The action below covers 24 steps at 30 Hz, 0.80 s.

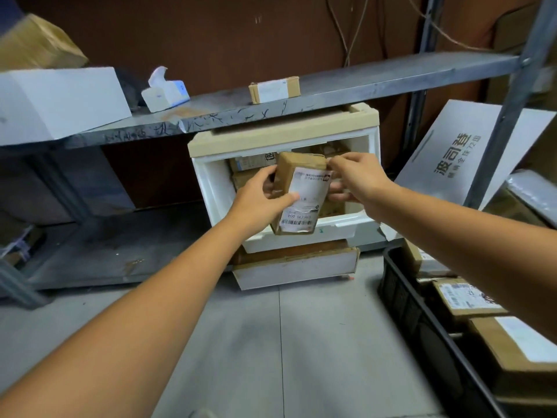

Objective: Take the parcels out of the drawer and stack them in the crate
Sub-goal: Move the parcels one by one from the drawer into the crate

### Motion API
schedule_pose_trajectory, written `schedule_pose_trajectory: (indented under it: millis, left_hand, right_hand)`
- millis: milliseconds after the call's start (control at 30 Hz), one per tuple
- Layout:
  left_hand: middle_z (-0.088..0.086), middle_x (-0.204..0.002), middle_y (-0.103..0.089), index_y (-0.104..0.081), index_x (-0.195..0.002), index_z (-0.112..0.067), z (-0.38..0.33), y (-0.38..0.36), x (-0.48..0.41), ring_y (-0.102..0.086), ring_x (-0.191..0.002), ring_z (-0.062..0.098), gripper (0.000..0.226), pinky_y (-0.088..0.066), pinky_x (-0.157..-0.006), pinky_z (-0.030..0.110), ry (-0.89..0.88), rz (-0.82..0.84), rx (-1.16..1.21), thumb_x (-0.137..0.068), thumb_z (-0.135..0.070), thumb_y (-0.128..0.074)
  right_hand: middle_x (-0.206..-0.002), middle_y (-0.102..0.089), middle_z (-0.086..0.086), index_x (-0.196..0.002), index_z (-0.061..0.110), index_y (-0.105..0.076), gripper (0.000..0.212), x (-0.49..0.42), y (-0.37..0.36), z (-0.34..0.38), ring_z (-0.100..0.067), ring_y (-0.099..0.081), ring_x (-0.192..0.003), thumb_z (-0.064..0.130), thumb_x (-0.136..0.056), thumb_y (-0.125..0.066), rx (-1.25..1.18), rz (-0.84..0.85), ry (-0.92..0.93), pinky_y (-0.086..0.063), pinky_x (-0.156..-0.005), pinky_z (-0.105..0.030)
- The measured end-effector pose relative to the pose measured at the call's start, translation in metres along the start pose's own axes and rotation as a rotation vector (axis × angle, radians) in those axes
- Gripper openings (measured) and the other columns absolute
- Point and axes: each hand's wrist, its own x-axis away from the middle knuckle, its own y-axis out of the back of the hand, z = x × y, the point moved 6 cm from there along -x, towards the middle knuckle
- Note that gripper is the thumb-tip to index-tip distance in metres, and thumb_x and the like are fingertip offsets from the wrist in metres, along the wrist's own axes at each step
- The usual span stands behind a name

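Left hand (259, 200) grips the left edge of a small brown cardboard parcel with a white shipping label (301, 188), thumb on the label. The right hand (358, 179) pinches its upper right corner. The parcel is upright in the air, just in front of the open white plastic drawer (301, 239) — more brown parcels (250, 162) lie inside. The black plastic crate (401, 297) at lower right holds several labelled boxes (470, 300).
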Motion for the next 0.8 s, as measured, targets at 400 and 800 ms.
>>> schedule_pose_trajectory:
  millis: [400,800]
  left_hand:
    - [0.002,-0.129,-0.066,-0.032,-0.147,-0.046,0.016,0.005,0.029,-0.069,-0.108,0.028,0.062,-0.062,-0.077,0.049,0.369,-0.084,0.533,-0.096,-0.034,-0.065]
    - [0.014,-0.119,-0.068,-0.056,-0.131,-0.026,0.026,-0.010,0.034,-0.073,-0.098,0.032,0.048,-0.063,-0.074,0.042,0.600,0.000,0.756,-0.092,-0.052,-0.065]
  right_hand:
    - [-0.152,-0.037,0.000,-0.150,0.025,-0.034,0.071,0.058,-0.022,0.001,-0.022,-0.051,-0.128,0.009,-0.089,-0.066,0.893,0.194,0.588,-0.049,-0.102,-0.038]
    - [-0.145,-0.044,-0.004,-0.143,0.018,-0.045,0.071,0.066,-0.014,0.003,-0.023,-0.044,-0.126,0.032,-0.082,-0.078,1.069,0.125,0.911,-0.047,-0.096,-0.034]
